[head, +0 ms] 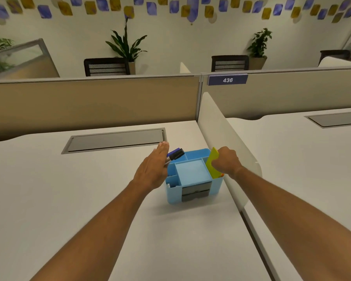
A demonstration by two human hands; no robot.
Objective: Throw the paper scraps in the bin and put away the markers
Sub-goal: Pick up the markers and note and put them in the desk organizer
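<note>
A light blue desk organizer [190, 173] with several compartments and a grey drawer stands on the white desk [69, 189]. Markers [175, 154] with dark caps lean out of its back left compartment. My left hand [153, 169] lies beside them with straight fingers, its palm side against the markers. My right hand [226, 161] grips a yellow-green paper sheet [213, 163] that stands in the organizer's right compartment, with a bit of orange behind it. No bin is in view.
A white divider panel [221, 142] runs along the desk's right edge, close to the organizer. A grey cable hatch [118, 139] is set in the desk behind it. Beige partition walls [89, 102] close the back; a second desk [312, 159] lies to the right.
</note>
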